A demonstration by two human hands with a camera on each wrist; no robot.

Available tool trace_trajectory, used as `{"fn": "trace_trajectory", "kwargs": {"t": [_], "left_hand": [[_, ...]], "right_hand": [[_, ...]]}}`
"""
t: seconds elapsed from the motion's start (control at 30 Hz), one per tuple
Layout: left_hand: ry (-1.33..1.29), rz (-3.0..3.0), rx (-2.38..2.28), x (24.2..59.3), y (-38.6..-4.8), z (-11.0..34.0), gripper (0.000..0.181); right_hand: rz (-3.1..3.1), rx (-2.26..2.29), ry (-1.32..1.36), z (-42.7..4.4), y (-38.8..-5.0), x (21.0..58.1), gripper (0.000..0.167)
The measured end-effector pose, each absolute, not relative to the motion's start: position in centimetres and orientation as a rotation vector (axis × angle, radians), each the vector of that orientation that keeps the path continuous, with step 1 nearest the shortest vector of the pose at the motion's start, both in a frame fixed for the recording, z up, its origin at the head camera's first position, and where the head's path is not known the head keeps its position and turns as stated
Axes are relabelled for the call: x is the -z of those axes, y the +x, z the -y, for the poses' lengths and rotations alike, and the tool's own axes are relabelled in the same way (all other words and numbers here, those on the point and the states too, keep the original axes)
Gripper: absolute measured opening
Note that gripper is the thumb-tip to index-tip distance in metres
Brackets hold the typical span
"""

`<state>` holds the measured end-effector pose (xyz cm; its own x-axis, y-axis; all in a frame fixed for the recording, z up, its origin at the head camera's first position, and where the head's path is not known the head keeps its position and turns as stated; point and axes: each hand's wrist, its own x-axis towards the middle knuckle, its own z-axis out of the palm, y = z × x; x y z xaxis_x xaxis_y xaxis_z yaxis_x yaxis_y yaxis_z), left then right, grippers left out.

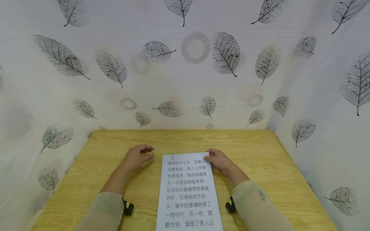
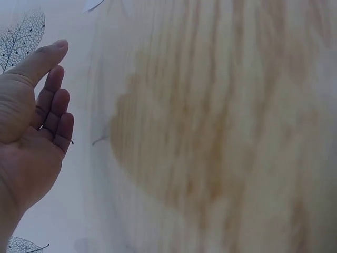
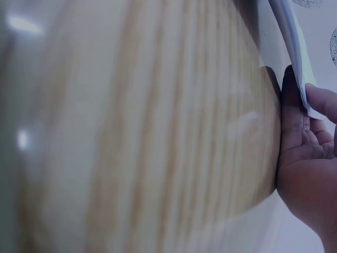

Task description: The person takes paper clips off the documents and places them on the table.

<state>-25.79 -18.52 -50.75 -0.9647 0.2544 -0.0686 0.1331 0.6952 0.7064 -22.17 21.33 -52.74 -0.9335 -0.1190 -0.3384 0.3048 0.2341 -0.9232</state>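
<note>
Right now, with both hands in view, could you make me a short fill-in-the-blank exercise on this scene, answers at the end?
1. The right hand pinches the printed sheet near its upper ___ corner.
2. A paper clip sits at the sheet's ___ edge.
3. The left hand is apart from the sheet, on its ___ side.
4. The backdrop is printed with dark, veined ___.

Missing words: right; top; left; leaves.
</note>
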Motion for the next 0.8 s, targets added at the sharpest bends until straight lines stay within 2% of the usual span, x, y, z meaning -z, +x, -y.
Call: {"fn": "trace_trajectory", "kwargs": {"t": [0.8], "left_hand": [[0.395,-2.72,-1.013,52.1,-26.8,19.7,0.035]], "right_hand": [[-2.181,1.756,0.171,-21.4,-22.4,53.2,0.013]]}}
